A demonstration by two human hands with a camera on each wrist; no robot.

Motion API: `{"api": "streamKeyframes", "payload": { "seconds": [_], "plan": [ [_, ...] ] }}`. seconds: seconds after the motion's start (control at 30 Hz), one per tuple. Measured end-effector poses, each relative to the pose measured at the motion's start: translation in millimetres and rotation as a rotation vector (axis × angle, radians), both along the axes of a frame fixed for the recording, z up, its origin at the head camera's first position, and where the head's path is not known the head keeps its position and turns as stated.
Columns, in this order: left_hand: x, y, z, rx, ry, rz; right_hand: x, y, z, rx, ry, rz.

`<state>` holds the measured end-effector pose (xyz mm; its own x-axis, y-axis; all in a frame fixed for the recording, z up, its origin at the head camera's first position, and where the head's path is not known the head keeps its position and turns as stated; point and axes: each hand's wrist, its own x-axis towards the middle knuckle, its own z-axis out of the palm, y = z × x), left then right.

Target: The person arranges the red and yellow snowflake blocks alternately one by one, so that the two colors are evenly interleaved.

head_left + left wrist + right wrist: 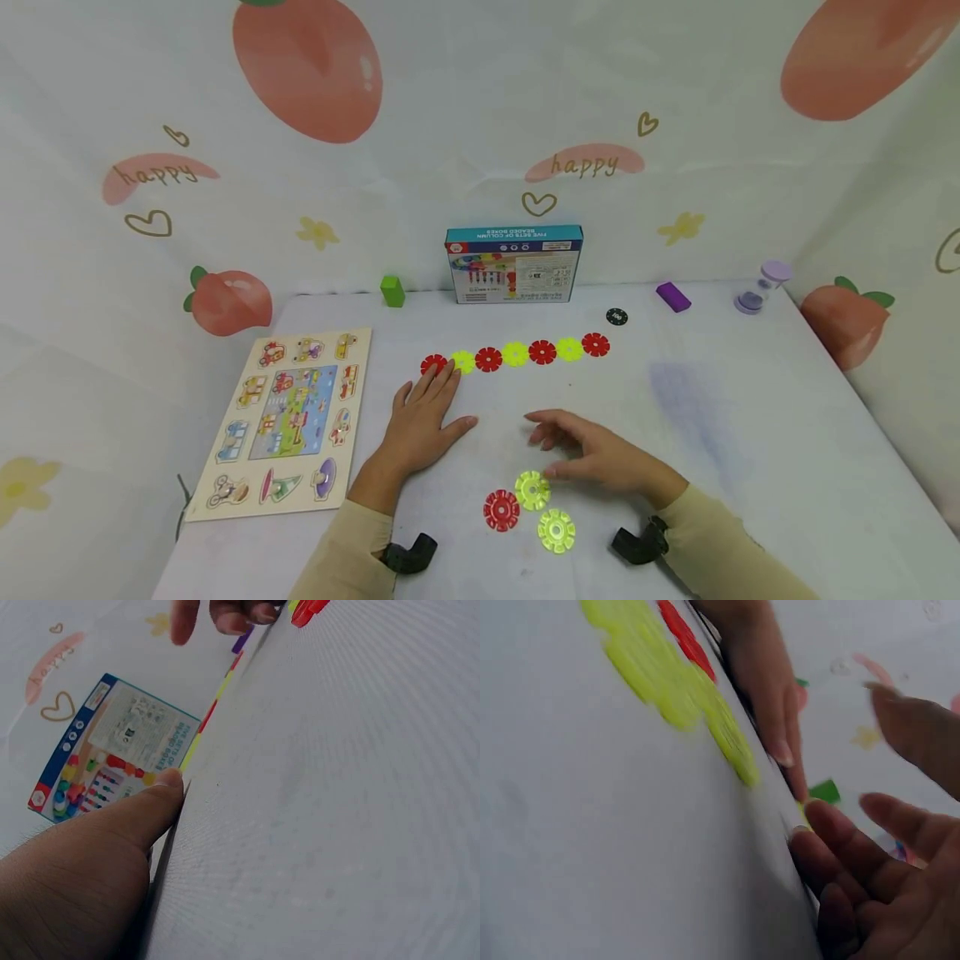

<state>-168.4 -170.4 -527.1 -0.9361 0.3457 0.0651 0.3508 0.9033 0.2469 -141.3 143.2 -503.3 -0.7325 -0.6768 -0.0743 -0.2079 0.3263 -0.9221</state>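
Several red and yellow snowflake discs make an alternating row across the table, from a red disc (430,363) at the left end to another red disc (596,344) at the right. My left hand (422,427) lies palm down, fingers straight, its fingertips over the left-end red disc and at the edge of the yellow disc (466,362) beside it. My right hand (603,457) holds nothing, its fingers loosely bent above the table. Near its thumb lies a yellow disc (532,491); a loose red disc (501,510) and a second yellow disc (557,531) lie close by.
A wooden picture puzzle board (360,417) lies at the left. Along the back stand a green block (392,292), a toy box (514,265) and a purple-capped sand timer (762,287). A purple block (673,297) and a black disc (617,317) lie at the back right.
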Motion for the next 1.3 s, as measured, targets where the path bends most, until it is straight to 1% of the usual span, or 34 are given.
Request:
{"api": "streamKeyframes", "payload": {
  "seconds": [0.07,0.13,0.2,0.27,0.37,0.43,0.5,0.57,0.67,0.77,0.83,0.97,1.0,1.07,1.17,1.23,1.3],
  "plan": [
    [0.0,0,0.2,-0.001,0.000,0.001,6.9,-8,0.7,0.105,0.084,0.067],
    [0.0,1,0.4,0.000,0.006,0.001,12.2,-14,0.9,0.180,0.186,0.105],
    [0.0,1,0.2,0.005,0.019,-0.002,16.0,-19,1.3,0.228,0.266,0.114],
    [-0.2,1,-0.2,0.009,0.032,-0.003,18.3,-22,1.3,0.249,0.300,0.107],
    [-0.4,0,-0.8,0.009,0.038,-0.007,19.5,-23,1.5,0.256,0.283,0.090],
    [-0.4,0,-0.4,0.006,0.032,-0.007,19.2,-23,1.6,0.246,0.247,0.076],
    [-0.2,0,-0.2,0.000,0.021,-0.007,18.2,-22,1.5,0.203,0.177,0.058],
    [-0.1,0,0.2,0.001,0.015,-0.008,15.8,-19,2.0,0.152,0.103,0.023],
    [0.0,0,0.7,0.004,0.011,-0.009,8.7,-12,3.3,0.105,0.032,-0.075],
    [0.1,0,2.1,0.010,0.007,-0.009,-3.8,-1,6.2,0.085,0.020,-0.213],
    [0.5,1,2.9,0.013,0.002,-0.008,-15.2,10,9.4,0.061,-0.003,-0.317],
    [0.6,0,2.5,0.018,0.000,-0.008,-43.5,38,14.2,-0.021,-0.024,-0.514],
    [0.6,0,2.1,0.019,0.000,-0.008,-50.3,46,14.8,-0.025,-0.030,-0.569],
    [0.5,0,1.4,0.023,0.004,-0.010,-63.7,62,13.1,-0.036,-0.032,-0.667],
    [0.5,1,1.2,0.028,0.007,-0.016,-80.1,83,7.7,-0.030,-0.065,-0.802],
    [0.5,0,1.4,0.031,0.009,-0.015,-88.3,92,4.0,-0.025,-0.085,-0.862],
    [0.4,0,1.3,0.029,0.012,-0.012,-94.2,96,0.3,-0.019,-0.086,-0.893]
  ]
}}
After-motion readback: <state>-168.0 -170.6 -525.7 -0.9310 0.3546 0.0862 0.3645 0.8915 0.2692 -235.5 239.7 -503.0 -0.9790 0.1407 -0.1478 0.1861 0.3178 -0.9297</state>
